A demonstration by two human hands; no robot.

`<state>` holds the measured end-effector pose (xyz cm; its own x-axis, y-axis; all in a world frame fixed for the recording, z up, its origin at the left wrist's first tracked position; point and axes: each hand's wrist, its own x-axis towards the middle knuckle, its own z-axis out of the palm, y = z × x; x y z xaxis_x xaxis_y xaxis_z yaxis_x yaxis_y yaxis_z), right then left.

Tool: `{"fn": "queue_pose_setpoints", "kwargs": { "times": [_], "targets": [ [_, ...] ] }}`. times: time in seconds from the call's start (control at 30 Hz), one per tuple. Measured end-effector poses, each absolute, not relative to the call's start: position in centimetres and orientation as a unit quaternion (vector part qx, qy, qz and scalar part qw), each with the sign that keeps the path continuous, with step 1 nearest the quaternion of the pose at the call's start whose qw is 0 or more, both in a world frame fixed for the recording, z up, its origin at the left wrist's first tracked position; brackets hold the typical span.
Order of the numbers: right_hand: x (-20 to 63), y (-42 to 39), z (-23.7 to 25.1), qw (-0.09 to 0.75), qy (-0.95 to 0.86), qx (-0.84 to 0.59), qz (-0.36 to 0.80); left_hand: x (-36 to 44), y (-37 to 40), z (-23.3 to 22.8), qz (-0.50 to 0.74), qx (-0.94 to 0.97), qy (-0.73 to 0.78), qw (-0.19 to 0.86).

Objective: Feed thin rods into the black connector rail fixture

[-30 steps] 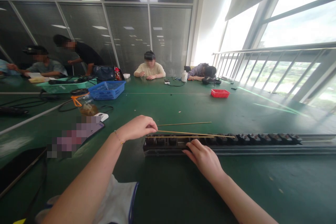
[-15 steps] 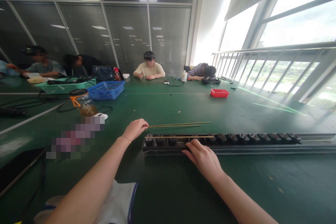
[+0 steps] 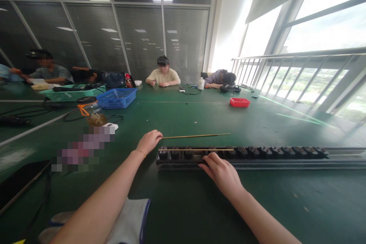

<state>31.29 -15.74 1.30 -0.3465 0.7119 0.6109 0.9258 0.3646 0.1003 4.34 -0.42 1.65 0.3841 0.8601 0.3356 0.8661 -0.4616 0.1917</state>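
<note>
My left hand (image 3: 149, 140) is closed in a pinch on the near ends of thin brass-coloured rods (image 3: 194, 136). They stick out to the right, above the table behind a long black rail (image 3: 257, 165). Several dark blocks (image 3: 265, 151) sit in a row in this channel-shaped rail. Another thin rod (image 3: 197, 150) lies along the tops of the blocks at its left part. My right hand (image 3: 221, 169) grips the rail's front wall, thumb in front and fingers over the top; its fingertips are partly hidden.
A grey-white glove (image 3: 130, 219) with blue edging lies under my left forearm. To the left are a jar (image 3: 95, 116), a blue basket (image 3: 117, 98) and a green basket (image 3: 74, 93). A red tray (image 3: 239, 102) stands farther back. Several people sit at the far side.
The rods in my left hand were slightly fanned apart and now lie almost in one line. My right hand has stayed at the rail.
</note>
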Motion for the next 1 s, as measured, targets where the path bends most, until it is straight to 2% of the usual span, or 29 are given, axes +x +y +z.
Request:
{"fn": "queue_pose_setpoints", "kwargs": {
  "times": [0.2, 0.27, 0.37, 0.47, 0.67, 0.87, 1.0],
  "targets": [
    [31.3, -15.7, 1.3, 0.235, -0.79, -0.522, -0.22, 4.3, -2.6, 8.8, -0.407, -0.739, -0.536, 0.031],
    [31.3, -15.8, 1.4, 0.233, -0.79, -0.523, -0.218, 4.6, -4.1, 11.3, -0.359, -0.776, -0.519, -0.02],
    [31.3, -15.8, 1.4, 0.233, -0.791, -0.524, -0.214, 5.4, -6.2, 13.0, -0.179, -0.864, -0.455, -0.124],
    [31.2, -15.8, 1.4, 0.237, -0.791, -0.522, -0.216, 6.4, -7.2, 12.6, -0.071, -0.889, -0.425, -0.154],
    [31.2, -15.7, 1.2, 0.238, -0.79, -0.522, -0.217, 7.8, -7.5, 11.1, -0.038, -0.905, -0.4, -0.14],
    [31.3, -15.8, 1.3, 0.235, -0.79, -0.522, -0.217, 7.3, -6.5, 11.6, -0.136, -0.889, -0.435, -0.054],
    [31.3, -15.8, 1.4, 0.237, -0.788, -0.522, -0.224, 6.7, -4.4, 9.7, -0.176, -0.865, -0.469, 0.006]
  ]
}}
